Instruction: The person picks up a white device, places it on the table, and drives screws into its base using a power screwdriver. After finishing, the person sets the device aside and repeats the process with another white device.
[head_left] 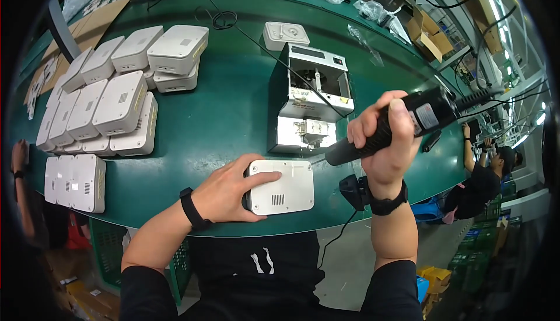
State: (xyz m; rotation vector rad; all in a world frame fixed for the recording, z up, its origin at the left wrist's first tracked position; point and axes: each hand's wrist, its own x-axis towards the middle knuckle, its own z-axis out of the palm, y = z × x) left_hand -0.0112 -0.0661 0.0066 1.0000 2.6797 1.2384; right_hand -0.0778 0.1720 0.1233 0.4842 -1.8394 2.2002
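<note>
A white plastic box (291, 189) with a vent grille and screw holes at its corners lies on the green bench near its front edge. My left hand (230, 189) grips it from the left, thumb below and forefinger across its top. My right hand (388, 137) is closed round a black electric screwdriver (417, 114), held tilted. Its thin bit points left, by the box's upper right corner; whether it touches the box, I cannot tell. Beyond the box stands a black and silver screw feeder (318, 82). Farther back lies another white box (285, 35) with a round recess.
Stacked white boxes (119, 102) fill the bench's left side, and a short row (76, 182) stands near the front left. A black cable (256, 44) crosses above the bench. Other people work at the far side and both ends. A green crate (111, 254) stands below.
</note>
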